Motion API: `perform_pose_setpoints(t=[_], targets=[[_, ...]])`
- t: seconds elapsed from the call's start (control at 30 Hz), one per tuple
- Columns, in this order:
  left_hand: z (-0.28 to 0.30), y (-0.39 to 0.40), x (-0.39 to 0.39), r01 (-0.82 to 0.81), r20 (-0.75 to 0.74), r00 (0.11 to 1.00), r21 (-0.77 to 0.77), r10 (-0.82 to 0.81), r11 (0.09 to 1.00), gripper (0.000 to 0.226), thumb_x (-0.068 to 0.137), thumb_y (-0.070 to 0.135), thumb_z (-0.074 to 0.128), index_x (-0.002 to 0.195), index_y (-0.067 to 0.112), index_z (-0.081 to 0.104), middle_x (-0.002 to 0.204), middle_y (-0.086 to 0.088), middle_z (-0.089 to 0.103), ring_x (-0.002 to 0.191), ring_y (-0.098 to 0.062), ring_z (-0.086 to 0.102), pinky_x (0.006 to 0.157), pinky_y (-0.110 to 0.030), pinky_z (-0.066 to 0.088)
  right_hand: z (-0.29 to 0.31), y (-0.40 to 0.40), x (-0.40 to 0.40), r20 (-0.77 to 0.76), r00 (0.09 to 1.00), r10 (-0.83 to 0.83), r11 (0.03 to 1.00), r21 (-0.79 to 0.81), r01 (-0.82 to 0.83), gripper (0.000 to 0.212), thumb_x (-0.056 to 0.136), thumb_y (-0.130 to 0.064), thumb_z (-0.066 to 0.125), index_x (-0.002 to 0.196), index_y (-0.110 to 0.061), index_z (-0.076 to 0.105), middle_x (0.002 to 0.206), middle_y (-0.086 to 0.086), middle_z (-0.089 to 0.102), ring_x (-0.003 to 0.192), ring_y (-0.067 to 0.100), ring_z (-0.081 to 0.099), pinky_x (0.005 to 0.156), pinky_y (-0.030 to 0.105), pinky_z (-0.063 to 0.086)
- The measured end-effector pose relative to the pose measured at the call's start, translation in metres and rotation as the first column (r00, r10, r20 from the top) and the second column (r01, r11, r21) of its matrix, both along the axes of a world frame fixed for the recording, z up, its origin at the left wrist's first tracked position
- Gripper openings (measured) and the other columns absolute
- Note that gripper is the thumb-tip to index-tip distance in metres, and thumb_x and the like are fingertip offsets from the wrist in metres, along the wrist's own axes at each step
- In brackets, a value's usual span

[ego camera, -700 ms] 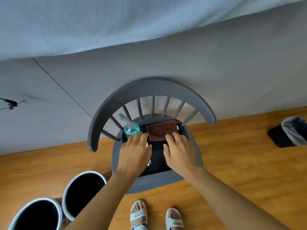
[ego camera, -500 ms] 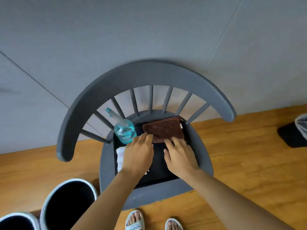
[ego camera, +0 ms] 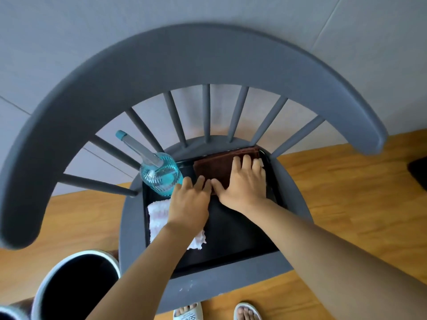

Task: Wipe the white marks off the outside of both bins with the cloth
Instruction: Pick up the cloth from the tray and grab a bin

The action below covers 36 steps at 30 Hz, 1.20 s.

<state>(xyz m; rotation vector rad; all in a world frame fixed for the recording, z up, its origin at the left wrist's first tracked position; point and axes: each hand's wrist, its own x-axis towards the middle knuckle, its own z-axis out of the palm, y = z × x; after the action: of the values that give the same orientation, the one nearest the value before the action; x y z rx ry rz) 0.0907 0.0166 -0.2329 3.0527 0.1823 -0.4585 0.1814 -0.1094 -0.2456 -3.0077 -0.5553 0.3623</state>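
Left hand (ego camera: 188,205) and right hand (ego camera: 245,184) reach forward, fingers flat.

Room, as I see it from my feed: grey panelled wall (ego camera: 208,24) with thin seams; warm wooden plank floor (ego camera: 346,192); one grey spindle-back chair (ego camera: 184,65) with curved top rail; soft, even light.

Grey spindle-back chair (ego camera: 189,72) on wood floor (ego camera: 360,204); black tray (ego camera: 235,239) on seat, blue spray bottle (ego camera: 159,174) inside.
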Motion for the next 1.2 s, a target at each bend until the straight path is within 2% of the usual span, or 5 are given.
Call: perform_pose_setpoints(t=[0.47,0.67,0.8,1.03,1.2], targets=[[-0.009,-0.006,-0.017,-0.114,0.113,0.983,-0.219,0.142,0.969,0.063,0.088,0.002,0.051,0.150,0.009,0.045,0.156,-0.008,0.045,0.126,-0.034,0.051,0.106,-0.040,0.043,-0.008,0.003,0.006,-0.046,0.998,-0.046,0.994,0.096,0.050,0.113,0.066,-0.081,0.066,0.148,-0.009,0.037,0.147,0.011,0.044,0.132,0.039,0.038,0.106,0.050,0.036],[-0.015,0.004,-0.026,-0.050,0.032,0.998,-0.216,0.059,0.975,0.072,0.095,0.005,0.038,0.162,0.016,0.014,0.168,-0.001,0.018,0.154,-0.027,0.017,0.125,-0.036,0.015,-0.008,0.005,-0.009,-0.032,0.998,0.057,0.940,0.338,-0.043,0.082,0.079,-0.040,0.084,0.142,-0.004,0.047,0.118,0.018,0.068,0.104,0.039,0.057,0.088,0.045,0.053],[-0.009,0.004,-0.023,-0.073,0.163,0.977,-0.360,0.140,0.930,0.053,0.099,0.005,0.042,0.152,0.014,0.042,0.149,-0.002,0.052,0.141,-0.029,0.039,0.119,-0.035,0.030,-0.004,0.000,-0.013,-0.164,0.986,0.042,0.856,0.515,0.050,0.071,0.081,-0.019,0.084,0.142,-0.013,0.048,0.111,0.017,0.058,0.106,0.036,0.060,0.085,0.035,0.052],[0.046,-0.017,-0.017,-0.364,-0.169,0.704,-0.920,0.689,0.147,0.046,0.092,0.068,0.054,0.087,0.024,0.065,0.082,0.007,0.069,0.081,-0.008,0.065,0.071,-0.021,0.053,0.033,-0.014,-0.028,0.175,0.974,0.146,0.691,0.686,-0.227,0.062,0.073,-0.011,0.093,0.129,-0.003,0.067,0.097,0.009,0.061,0.087,0.030,0.063,0.068,0.042,0.060],[0.080,-0.033,-0.040,-0.303,-0.164,0.468,-0.953,0.868,-0.016,0.028,0.092,0.042,0.071,0.084,0.018,0.061,0.067,0.012,0.061,0.065,-0.004,0.061,0.058,-0.018,0.049,0.069,-0.029,-0.048,0.282,0.891,0.356,0.564,0.696,-0.445,0.064,0.084,-0.026,0.086,0.141,-0.009,0.063,0.133,-0.004,0.068,0.090,0.024,0.050,0.078,0.040,0.052]])
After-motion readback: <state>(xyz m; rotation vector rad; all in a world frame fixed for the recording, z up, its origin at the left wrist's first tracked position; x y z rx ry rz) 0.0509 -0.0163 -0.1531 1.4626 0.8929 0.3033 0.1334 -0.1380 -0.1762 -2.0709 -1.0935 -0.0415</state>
